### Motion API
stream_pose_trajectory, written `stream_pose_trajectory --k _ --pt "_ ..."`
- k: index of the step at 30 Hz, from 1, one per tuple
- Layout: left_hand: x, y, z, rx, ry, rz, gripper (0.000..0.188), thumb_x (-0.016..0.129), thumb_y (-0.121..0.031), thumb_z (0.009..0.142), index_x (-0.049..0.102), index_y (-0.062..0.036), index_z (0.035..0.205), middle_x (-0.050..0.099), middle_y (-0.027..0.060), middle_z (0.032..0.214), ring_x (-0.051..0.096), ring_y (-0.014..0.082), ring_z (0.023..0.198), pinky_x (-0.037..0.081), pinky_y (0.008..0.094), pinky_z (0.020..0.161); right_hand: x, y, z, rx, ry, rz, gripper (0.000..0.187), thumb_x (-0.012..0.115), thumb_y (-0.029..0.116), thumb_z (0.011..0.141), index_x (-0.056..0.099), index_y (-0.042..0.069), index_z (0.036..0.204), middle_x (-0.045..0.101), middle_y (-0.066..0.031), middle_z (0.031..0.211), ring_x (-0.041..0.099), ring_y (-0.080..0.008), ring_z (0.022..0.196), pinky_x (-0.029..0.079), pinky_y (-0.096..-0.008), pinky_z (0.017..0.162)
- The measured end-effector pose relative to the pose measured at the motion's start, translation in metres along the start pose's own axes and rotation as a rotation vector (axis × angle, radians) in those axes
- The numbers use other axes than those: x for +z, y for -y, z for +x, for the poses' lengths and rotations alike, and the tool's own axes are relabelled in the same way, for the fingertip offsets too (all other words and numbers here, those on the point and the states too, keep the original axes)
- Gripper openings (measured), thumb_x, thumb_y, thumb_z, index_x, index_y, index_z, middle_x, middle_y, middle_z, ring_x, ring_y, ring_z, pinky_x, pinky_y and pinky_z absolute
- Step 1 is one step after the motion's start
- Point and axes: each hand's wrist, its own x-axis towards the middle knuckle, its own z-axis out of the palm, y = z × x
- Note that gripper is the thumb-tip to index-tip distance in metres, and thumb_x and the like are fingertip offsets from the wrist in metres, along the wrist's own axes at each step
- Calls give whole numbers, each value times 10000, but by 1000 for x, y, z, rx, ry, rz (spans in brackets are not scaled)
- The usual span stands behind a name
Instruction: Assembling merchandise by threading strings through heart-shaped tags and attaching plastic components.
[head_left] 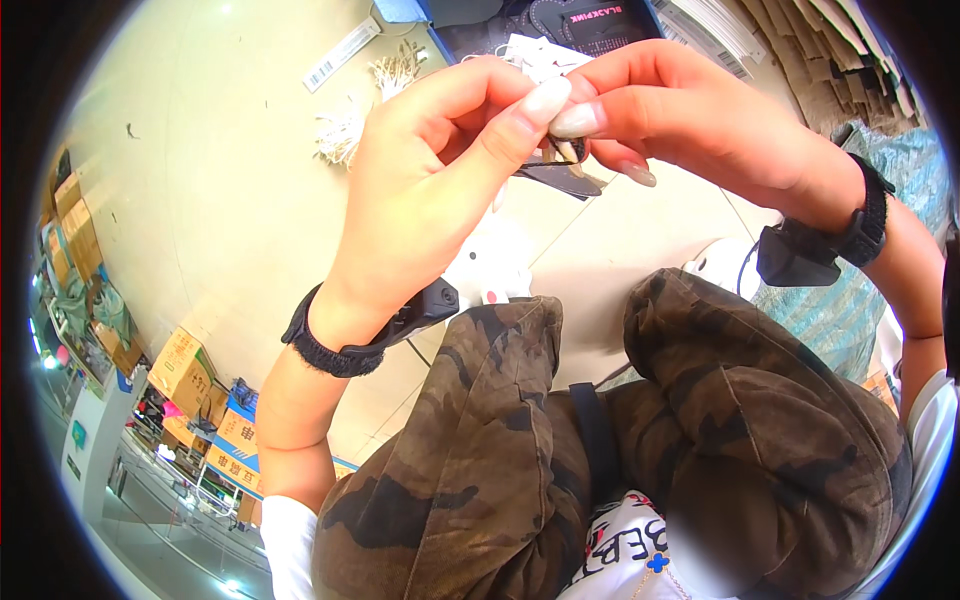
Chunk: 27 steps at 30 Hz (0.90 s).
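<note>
A pale tiled floor [240, 210] carries a blue box [434, 38] of dark pieces [605, 35]. By its near edge, the left hand [430, 170] and right hand [690, 120] meet, thumbs and forefingers pinched together on a dark flat piece [562, 179], which hangs just below the fingertips, partly hidden. Left of the box lies a barcoded white label strip [342, 54]; pink lettering [597, 15] marks the box's contents.

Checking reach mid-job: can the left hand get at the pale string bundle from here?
Probably yes: the pale string bundle shows right beside the left hand, its visible strands uncovered. That hand, though, is occupied, pinching at a small dark item together with the right hand.
</note>
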Motion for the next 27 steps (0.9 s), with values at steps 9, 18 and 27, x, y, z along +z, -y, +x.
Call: stream_pose_trajectory --k 9,18,27 --pt "2 0 2 -57 -15 -132 189 488 -200 876 535 -18 853 511 -4 705 355 32 527 290 159 499 -3 5 -2 -6 63 146 301 464 289 852 540 12 941 464 14 654 431 -44 588 360 -185 541" --pt "2 -1 1 -125 21 -218 259 435 -237 898 534 3 885 446 -6 625 359 39 520 306 171 501 -2 0 -1 -211 -44 -245 261 522 280 841 545 28 908 461 26 670 416 -21 593 332 -166 501" --pt "-5 3 3 -124 44 -171 383 365 -310 910 543 29 895 479 26 637 414 79 560 346 200 543 -14 -6 3 -169 -14 -257 234 478 270 878 544 46 892 446 32 671 415 -21 591 342 -164 499"
